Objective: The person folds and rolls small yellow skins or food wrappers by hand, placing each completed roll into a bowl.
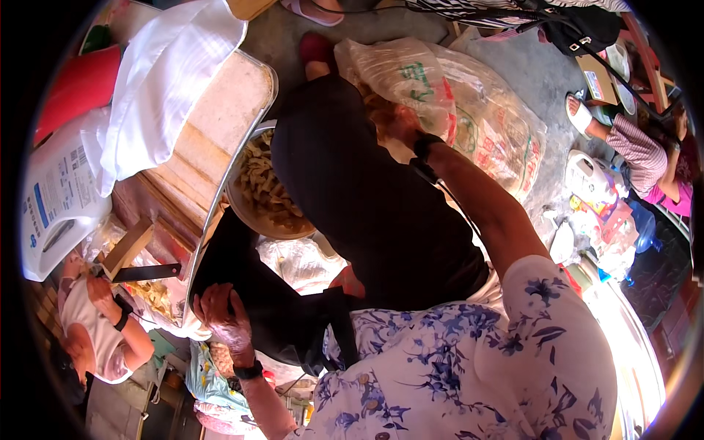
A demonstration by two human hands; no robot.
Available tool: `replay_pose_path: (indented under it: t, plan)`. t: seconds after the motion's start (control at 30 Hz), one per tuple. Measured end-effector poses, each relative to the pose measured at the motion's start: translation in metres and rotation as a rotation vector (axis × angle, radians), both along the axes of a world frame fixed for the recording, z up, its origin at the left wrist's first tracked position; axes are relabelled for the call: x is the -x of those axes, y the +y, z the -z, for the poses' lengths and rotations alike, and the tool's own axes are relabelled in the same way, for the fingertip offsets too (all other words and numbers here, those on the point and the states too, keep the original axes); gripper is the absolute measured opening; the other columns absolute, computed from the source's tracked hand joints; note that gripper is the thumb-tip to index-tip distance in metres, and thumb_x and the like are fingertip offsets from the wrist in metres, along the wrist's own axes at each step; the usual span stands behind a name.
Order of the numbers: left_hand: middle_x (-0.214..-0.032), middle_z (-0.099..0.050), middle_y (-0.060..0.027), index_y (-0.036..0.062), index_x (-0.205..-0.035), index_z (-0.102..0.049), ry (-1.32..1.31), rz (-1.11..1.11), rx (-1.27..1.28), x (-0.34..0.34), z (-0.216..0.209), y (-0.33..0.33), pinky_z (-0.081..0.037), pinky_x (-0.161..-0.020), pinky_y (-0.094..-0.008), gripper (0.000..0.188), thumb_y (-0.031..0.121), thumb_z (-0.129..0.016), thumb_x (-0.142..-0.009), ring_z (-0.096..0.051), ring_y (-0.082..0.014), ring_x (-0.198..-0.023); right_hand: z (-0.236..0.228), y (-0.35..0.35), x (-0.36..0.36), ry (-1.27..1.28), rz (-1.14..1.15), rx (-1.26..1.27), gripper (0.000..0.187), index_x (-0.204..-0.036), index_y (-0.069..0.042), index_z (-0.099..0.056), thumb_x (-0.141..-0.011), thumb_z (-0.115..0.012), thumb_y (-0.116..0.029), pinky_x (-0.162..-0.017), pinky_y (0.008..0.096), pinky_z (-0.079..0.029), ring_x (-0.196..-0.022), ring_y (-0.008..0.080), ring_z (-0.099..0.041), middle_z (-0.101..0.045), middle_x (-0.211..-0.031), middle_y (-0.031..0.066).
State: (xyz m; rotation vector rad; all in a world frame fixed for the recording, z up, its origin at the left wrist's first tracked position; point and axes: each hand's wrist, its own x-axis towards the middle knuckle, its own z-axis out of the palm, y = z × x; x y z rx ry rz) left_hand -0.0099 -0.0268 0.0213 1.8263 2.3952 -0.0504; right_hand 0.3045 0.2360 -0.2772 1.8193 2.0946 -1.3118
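Observation:
My left hand (224,317) rests on my black-trousered leg beside the metal-edged table (209,165), its fingers apart and holding nothing that I can see. Past my other knee, my right hand (402,125) reaches in at the near side of a large clear plastic bag (491,121) with red and green print. Brownish contents show dimly there, and my right fingers are blurred and partly hidden. Between my legs and the table stands a round bowl (282,233) of pale brown, strip-like pieces (260,176). My knee covers part of it.
A white cloth (165,73) and a white jug (66,194) are on the table. At left, another person (99,326) sits by yellowish pieces (150,297). A further person (653,161) sits at far right, near bottles and bags (605,213). A foot (315,11) shows at the top.

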Motion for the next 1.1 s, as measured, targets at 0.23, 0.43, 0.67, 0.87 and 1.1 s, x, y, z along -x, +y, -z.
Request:
replay_pose_path:
  t: [0.23, 0.43, 0.67, 0.87, 1.1]
  plan:
    - [-0.087, -0.064, -0.0065, 0.0068, -0.085, -0.066, 0.003, -0.001, -0.003, 0.000, 0.002, -0.001, -0.028, -0.100, -0.0412, 0.012, 0.010, -0.058, -0.078, -0.057, -0.0229, -0.094, 0.000, -0.012, -0.029, 0.513, 0.339, 0.105, 0.024, -0.104, -0.004, -0.063, -0.083, -0.061, -0.016, -0.071, 0.0275, -0.048, -0.078, 0.0131, -0.060, -0.065, -0.087, 0.0073]
    - [-0.088, -0.064, -0.0052, 0.0070, -0.086, -0.066, 0.012, 0.006, 0.005, 0.002, 0.001, -0.001, -0.029, -0.099, -0.0415, 0.012, 0.010, -0.058, -0.078, -0.057, -0.0225, -0.095, -0.027, -0.013, -0.044, 0.702, 0.521, 0.132, 0.019, -0.100, -0.001, -0.063, -0.082, -0.061, -0.007, -0.072, 0.0263, -0.048, -0.081, 0.0091, -0.056, -0.063, -0.088, 0.0004]
    - [-0.087, -0.065, -0.0043, 0.0072, -0.086, -0.066, 0.016, 0.010, 0.006, 0.001, 0.001, 0.001, -0.029, -0.099, -0.0414, 0.012, 0.010, -0.058, -0.079, -0.057, -0.0222, -0.095, -0.015, -0.008, -0.059, 0.675, 0.540, 0.153, 0.027, -0.107, 0.001, -0.059, -0.083, -0.062, -0.009, -0.076, 0.0247, -0.046, -0.084, 0.0092, -0.055, -0.063, -0.090, 0.0020]
    - [-0.087, -0.065, -0.0040, 0.0074, -0.085, -0.066, -0.015, 0.019, -0.014, -0.003, 0.006, 0.008, -0.029, -0.099, -0.0413, 0.011, 0.010, -0.058, -0.079, -0.057, -0.0221, -0.094, 0.011, 0.005, -0.055, 0.815, 0.136, 0.055, 0.025, -0.103, -0.001, -0.061, -0.090, -0.051, -0.019, -0.077, 0.0273, -0.047, -0.080, 0.0120, -0.057, -0.063, -0.085, 0.0068]
    - [-0.086, -0.065, -0.0036, 0.0075, -0.085, -0.066, -0.002, 0.001, 0.012, 0.000, 0.002, 0.004, -0.029, -0.099, -0.0416, 0.011, 0.010, -0.058, -0.078, -0.058, -0.0222, -0.093, 0.045, 0.025, 0.000, 0.198, -0.182, -0.143, 0.027, -0.110, -0.005, -0.053, -0.088, -0.047, -0.019, -0.078, 0.0373, -0.047, -0.087, 0.0264, -0.061, -0.062, -0.091, 0.0156]
